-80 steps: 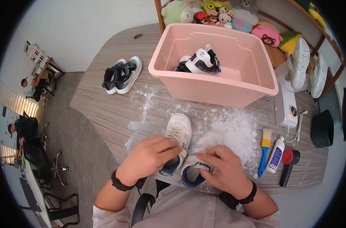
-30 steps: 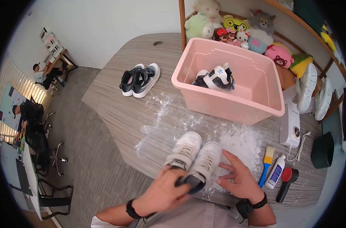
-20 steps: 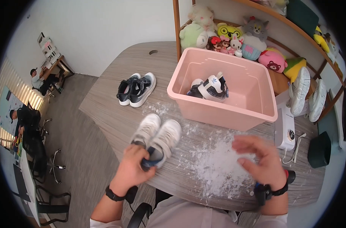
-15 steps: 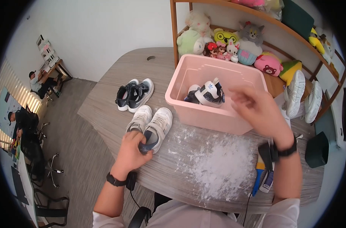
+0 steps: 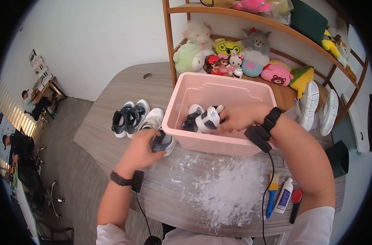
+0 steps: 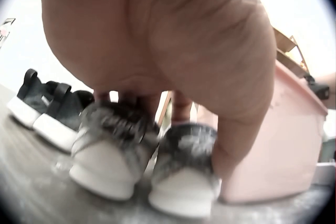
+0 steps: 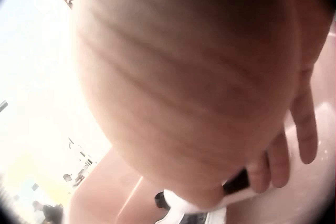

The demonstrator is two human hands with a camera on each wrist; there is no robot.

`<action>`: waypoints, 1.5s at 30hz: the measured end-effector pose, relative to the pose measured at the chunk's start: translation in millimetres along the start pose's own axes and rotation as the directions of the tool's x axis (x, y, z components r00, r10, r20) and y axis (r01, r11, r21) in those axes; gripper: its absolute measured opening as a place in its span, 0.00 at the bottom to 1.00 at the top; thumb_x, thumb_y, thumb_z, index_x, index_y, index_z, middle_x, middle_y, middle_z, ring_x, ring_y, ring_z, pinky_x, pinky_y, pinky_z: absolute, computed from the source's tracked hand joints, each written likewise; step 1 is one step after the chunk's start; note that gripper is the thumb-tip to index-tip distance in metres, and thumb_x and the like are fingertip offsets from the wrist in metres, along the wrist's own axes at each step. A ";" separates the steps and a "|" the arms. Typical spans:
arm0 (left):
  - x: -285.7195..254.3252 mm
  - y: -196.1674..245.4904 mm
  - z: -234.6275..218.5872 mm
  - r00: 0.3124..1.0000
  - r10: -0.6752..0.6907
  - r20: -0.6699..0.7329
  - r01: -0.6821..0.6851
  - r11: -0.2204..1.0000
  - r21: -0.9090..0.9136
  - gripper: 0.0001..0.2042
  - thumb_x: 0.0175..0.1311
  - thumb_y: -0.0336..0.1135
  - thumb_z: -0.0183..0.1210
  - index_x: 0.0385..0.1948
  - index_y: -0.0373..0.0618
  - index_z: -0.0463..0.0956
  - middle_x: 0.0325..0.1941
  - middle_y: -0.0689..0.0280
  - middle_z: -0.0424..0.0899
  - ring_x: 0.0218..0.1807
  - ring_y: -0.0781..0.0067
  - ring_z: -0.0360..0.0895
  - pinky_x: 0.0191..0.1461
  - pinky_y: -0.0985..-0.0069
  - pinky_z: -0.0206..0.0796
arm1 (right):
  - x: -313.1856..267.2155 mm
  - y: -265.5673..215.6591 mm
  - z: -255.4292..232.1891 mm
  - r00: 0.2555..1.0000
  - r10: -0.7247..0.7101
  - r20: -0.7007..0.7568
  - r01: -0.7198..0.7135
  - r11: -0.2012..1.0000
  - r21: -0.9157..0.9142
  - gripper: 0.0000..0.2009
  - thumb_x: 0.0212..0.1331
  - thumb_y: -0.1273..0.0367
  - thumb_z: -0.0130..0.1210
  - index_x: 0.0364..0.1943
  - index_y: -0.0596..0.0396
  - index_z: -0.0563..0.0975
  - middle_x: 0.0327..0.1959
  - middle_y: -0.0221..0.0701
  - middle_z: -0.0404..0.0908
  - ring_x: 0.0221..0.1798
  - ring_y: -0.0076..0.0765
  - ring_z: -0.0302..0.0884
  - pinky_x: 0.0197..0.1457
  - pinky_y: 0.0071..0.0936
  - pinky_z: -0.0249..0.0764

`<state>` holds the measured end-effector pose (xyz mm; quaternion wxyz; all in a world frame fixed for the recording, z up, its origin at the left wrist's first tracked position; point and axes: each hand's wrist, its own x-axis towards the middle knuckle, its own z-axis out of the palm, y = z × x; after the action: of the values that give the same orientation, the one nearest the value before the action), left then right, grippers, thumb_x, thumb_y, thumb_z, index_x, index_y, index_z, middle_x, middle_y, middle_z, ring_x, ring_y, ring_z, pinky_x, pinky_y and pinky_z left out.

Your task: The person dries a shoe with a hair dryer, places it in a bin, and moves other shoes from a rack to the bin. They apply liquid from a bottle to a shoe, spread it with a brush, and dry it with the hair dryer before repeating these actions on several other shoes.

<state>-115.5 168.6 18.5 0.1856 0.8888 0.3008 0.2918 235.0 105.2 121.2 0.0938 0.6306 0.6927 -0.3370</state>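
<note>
Just beside our right hand [image 5: 242, 117], a white-and-dark shoe [image 5: 209, 120]

It sits inside the pink tub [image 5: 218, 146], to the left of our right fingers, which reach in loosely straight and slightly apart; whether they touch it, we cannot tell. Our right hand is the nearer one. The shoe shows white material, a blue logo and dark panels, with a second shoe [image 5: 191, 121] beside it. Outside, on the worktop [image 5: 165, 183], our left hand [image 5: 141, 150] grips the pale pair [image 5: 154, 118] near the heels
</note>
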 end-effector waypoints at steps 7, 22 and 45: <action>78.9 77.9 -77.8 0.997 -0.065 0.046 0.060 0.993 0.106 0.15 0.51 0.28 0.71 0.41 0.38 0.82 0.37 0.56 0.86 0.37 0.58 0.84 0.44 0.65 0.76 | -4.7 4.4 1.2 1.000 0.019 0.010 -0.021 0.832 0.555 0.16 0.76 0.62 0.54 0.53 0.61 0.81 0.36 0.39 0.89 0.35 0.33 0.90 0.43 0.28 0.87; 197.7 147.6 24.9 0.409 -0.239 0.881 -0.368 0.840 0.398 0.15 0.56 0.31 0.59 0.43 0.39 0.88 0.40 0.53 0.90 0.45 0.50 0.87 0.45 0.59 0.78 | -225.2 6.2 31.3 0.794 -0.141 -0.592 0.516 0.672 0.532 0.12 0.63 0.67 0.66 0.42 0.65 0.84 0.31 0.42 0.89 0.29 0.36 0.89 0.34 0.29 0.84; 203.7 170.7 16.6 0.801 0.272 0.533 -0.559 0.658 0.504 0.11 0.54 0.35 0.72 0.33 0.36 0.87 0.30 0.49 0.87 0.40 0.47 0.86 0.48 0.58 0.78 | -153.2 -33.1 271.4 0.729 -0.401 -0.554 0.589 0.781 0.209 0.23 0.58 0.75 0.58 0.60 0.53 0.77 0.57 0.39 0.76 0.60 0.48 0.77 0.59 0.37 0.79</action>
<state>99.9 169.0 175.1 -0.1433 0.9825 0.1182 0.0125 152.5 -177.0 12.9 -0.2970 0.4872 0.7617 -0.3070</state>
